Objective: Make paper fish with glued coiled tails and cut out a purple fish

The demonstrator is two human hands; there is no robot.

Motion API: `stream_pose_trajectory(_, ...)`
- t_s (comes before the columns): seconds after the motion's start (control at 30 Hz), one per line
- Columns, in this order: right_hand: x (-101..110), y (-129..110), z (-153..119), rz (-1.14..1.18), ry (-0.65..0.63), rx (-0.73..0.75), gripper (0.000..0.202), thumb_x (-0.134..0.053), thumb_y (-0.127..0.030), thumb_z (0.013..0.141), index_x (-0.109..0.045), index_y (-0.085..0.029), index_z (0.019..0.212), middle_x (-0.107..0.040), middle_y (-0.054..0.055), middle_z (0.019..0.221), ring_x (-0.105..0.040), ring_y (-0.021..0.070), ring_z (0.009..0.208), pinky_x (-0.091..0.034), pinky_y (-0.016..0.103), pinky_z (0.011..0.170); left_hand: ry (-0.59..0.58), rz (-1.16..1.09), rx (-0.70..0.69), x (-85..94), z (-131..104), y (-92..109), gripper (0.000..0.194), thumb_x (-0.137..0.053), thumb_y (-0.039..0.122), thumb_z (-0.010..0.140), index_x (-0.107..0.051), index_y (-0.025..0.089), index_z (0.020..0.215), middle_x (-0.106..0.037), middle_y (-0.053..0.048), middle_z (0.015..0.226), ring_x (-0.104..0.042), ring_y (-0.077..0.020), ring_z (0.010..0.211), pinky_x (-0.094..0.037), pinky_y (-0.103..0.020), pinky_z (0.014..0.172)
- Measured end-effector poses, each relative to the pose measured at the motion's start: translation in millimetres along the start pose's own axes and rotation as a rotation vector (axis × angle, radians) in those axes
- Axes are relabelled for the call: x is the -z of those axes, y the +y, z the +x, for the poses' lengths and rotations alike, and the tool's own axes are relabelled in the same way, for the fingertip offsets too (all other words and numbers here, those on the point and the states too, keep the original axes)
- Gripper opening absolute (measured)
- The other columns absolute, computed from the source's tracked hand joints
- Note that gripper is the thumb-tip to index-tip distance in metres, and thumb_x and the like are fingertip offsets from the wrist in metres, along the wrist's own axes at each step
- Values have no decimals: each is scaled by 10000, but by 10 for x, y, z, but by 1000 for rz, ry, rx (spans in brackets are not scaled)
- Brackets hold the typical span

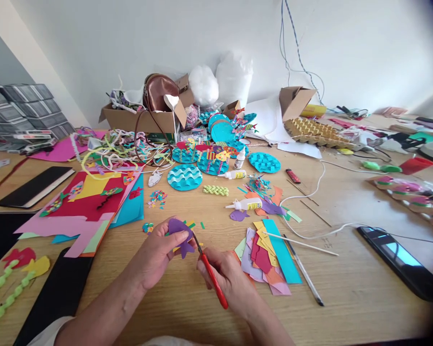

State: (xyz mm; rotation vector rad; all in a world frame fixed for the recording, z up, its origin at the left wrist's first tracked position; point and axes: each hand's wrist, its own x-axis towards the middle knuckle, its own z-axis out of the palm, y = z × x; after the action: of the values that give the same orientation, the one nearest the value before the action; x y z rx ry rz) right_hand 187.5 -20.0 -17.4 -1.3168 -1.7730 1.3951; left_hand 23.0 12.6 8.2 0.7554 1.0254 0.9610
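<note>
Between the thumb and fingers of my left hand (159,254) is a purple paper fish cutout (176,228), its tail hanging down. My right hand (225,274) is closed around red-handled scissors (215,283), whose dark blades reach up to the right edge of the purple paper. A second purple paper fish (239,215) lies on the table beyond, beside a glue bottle (248,204). Right of my hands sits a pile of coloured paper scraps (261,259) with a turquoise strip (282,252) on top. Small green and yellow paper bits lie behind the held fish.
Turquoise discs with wavy paper (184,178) stand further back. Stacked coloured sheets (75,206) are at left. A pen (306,276), a white cable (303,235) and a phone (397,259) lie at right. A cardboard box (130,119) stands near the wall.
</note>
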Motion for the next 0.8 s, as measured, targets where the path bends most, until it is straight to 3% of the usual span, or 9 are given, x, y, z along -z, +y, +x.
stream_pose_trajectory(0.8,74,19,-19,-28,-19,41,315,-424,-335,877,-344,-194,607,-303,-67,546,-265,75,513,-203,198,457,-78,61,84,32,27,-56,178,-710,278,656,-605,173,755,-680,-7,716,-611,-128,669,-440,-228,633)
